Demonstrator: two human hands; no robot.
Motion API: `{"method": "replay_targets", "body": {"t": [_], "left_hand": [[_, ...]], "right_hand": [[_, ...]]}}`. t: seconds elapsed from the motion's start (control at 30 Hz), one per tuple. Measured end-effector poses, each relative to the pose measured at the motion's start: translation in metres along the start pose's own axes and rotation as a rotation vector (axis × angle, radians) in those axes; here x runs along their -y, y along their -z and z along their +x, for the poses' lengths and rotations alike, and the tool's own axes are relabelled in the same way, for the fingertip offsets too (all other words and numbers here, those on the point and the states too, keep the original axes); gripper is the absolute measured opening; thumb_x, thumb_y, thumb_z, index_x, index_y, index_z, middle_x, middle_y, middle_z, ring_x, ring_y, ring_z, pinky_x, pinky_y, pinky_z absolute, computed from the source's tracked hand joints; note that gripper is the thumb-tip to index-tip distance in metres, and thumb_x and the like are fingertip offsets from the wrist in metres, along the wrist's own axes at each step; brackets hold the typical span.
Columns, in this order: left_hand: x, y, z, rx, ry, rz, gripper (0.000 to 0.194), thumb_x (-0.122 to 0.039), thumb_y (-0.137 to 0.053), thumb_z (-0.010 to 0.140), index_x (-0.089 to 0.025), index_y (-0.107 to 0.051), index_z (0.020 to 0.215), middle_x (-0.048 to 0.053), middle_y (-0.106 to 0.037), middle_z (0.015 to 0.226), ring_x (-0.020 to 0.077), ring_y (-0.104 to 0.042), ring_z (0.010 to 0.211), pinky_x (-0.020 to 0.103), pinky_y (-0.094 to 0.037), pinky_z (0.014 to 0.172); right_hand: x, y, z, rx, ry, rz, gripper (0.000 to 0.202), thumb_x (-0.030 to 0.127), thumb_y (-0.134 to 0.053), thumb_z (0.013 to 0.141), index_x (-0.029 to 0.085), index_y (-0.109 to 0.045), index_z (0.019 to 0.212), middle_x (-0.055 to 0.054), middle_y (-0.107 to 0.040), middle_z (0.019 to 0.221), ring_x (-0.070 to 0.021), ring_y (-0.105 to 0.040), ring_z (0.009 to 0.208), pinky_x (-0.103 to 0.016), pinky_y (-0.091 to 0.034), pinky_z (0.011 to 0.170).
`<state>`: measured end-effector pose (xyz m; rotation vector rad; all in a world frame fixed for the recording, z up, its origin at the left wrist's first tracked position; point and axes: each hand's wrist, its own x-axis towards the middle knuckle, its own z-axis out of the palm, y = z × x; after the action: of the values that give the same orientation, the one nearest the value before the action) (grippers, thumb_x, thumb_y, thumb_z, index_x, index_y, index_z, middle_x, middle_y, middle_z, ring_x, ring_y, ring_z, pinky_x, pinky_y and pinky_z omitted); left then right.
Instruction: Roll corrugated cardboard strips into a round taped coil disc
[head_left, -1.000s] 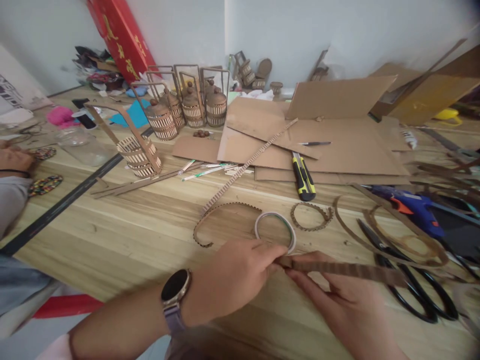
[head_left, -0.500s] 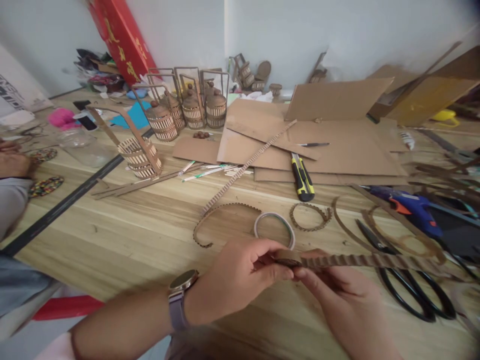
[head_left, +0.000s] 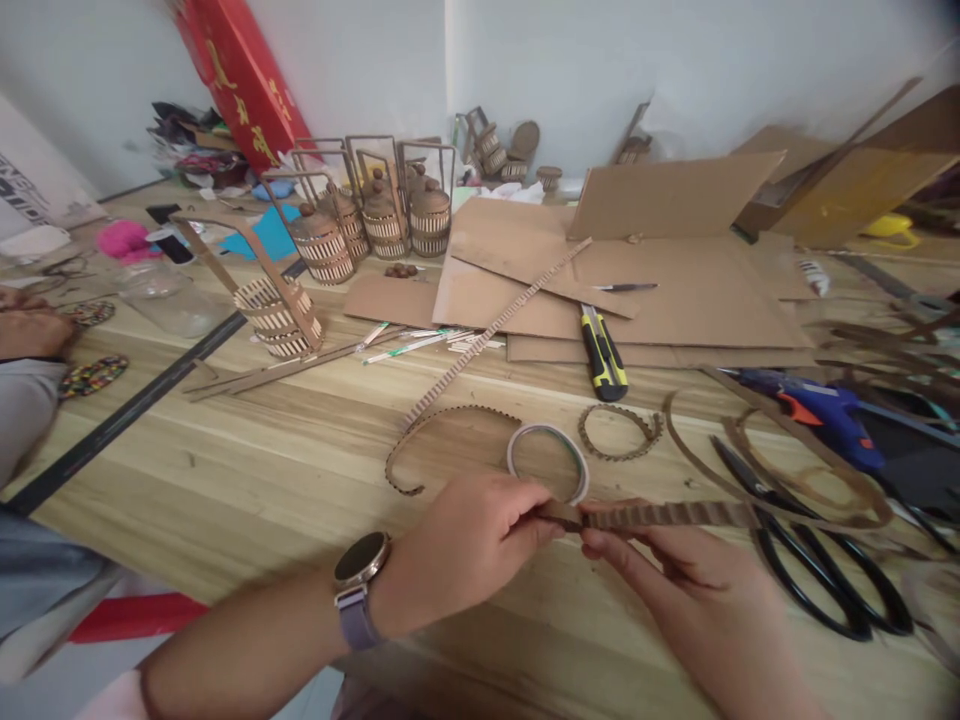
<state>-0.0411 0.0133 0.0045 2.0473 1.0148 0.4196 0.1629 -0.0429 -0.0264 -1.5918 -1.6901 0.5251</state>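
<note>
Low over the near edge of the wooden table (head_left: 247, 470), both hands meet on a corrugated cardboard strip (head_left: 667, 515). Left hand (head_left: 457, 545) pinches the strip's near end between thumb and fingertips; right hand (head_left: 697, 590) supports it from beneath, fingers pinching just beside the left. Strip runs rightward, ending above the black scissors (head_left: 825, 570). Judged light, thin and flexible along its length, easily creased or torn at the ribs; best gripped flat across its width, close to the working end. Tape ring (head_left: 547, 460) and toothed cardboard ring (head_left: 619, 432) lie just beyond, untouched.
</note>
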Motion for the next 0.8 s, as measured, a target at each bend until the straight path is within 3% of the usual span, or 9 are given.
{"method": "replay_targets", "body": {"t": [0.2, 0.33, 0.43, 0.53, 0.67, 0.8], "left_hand": [[-0.002, -0.002, -0.002, 0.098, -0.055, 0.325, 0.015, -0.016, -0.051, 0.095, -0.017, -0.065, 0.096, 0.006, -0.072, 0.090, 0.0212, -0.068, 0.081, 0.028, -0.044, 0.066], [-0.004, -0.004, -0.003, 0.124, -0.059, 0.444, 0.017, -0.013, -0.048, 0.094, -0.016, -0.064, 0.100, 0.008, -0.072, 0.092, 0.0236, -0.069, 0.080, 0.031, -0.050, 0.066], [-0.003, -0.006, -0.005, 0.000, -0.077, 0.289, 0.022, -0.016, -0.049, 0.096, -0.018, -0.064, 0.113, 0.007, -0.074, 0.099, 0.0235, -0.070, 0.090, 0.032, -0.053, 0.076], [-0.003, -0.005, -0.006, -0.154, -0.093, 0.020, 0.038, -0.022, -0.057, 0.095, -0.019, -0.055, 0.133, 0.007, -0.073, 0.111, 0.0215, -0.070, 0.098, 0.032, -0.054, 0.086], [-0.006, -0.004, -0.005, -0.070, 0.006, -0.389, 0.045, -0.034, -0.069, 0.088, -0.019, -0.059, 0.129, 0.006, -0.074, 0.112, 0.0163, -0.072, 0.087, 0.025, -0.055, 0.077], [-0.007, -0.009, -0.003, -0.003, 0.113, -0.683, 0.023, -0.034, -0.067, 0.089, -0.016, -0.068, 0.104, 0.004, -0.074, 0.094, 0.0168, -0.072, 0.088, 0.024, -0.056, 0.077]], "right_hand": [[0.001, 0.001, 0.010, 0.137, 0.284, -0.092, 0.018, 0.030, -0.059, 0.091, 0.031, -0.077, 0.089, 0.000, -0.080, 0.085, -0.0179, -0.076, 0.070, -0.024, -0.059, 0.059], [0.004, 0.001, 0.012, 0.146, 0.354, -0.071, 0.022, 0.026, -0.055, 0.093, 0.029, -0.076, 0.096, -0.001, -0.080, 0.089, -0.0159, -0.075, 0.073, -0.022, -0.060, 0.064], [0.000, 0.003, 0.008, 0.099, 0.276, -0.099, 0.015, 0.033, -0.062, 0.090, 0.029, -0.077, 0.090, 0.000, -0.079, 0.082, -0.0162, -0.075, 0.069, -0.021, -0.058, 0.058], [-0.002, 0.002, 0.003, -0.007, 0.082, -0.046, 0.023, 0.047, -0.067, 0.085, 0.028, -0.075, 0.075, 0.001, -0.076, 0.069, -0.0167, -0.071, 0.059, -0.022, -0.055, 0.050], [0.003, -0.003, 0.002, -0.014, -0.139, 0.191, 0.034, 0.052, -0.065, 0.085, 0.024, -0.073, 0.067, -0.001, -0.070, 0.057, -0.0182, -0.069, 0.054, -0.023, -0.052, 0.043], [0.010, -0.007, 0.007, 0.044, -0.104, 0.319, 0.028, 0.046, -0.069, 0.081, 0.023, -0.073, 0.065, -0.002, -0.074, 0.060, -0.0173, -0.069, 0.052, -0.023, -0.056, 0.048]]}}
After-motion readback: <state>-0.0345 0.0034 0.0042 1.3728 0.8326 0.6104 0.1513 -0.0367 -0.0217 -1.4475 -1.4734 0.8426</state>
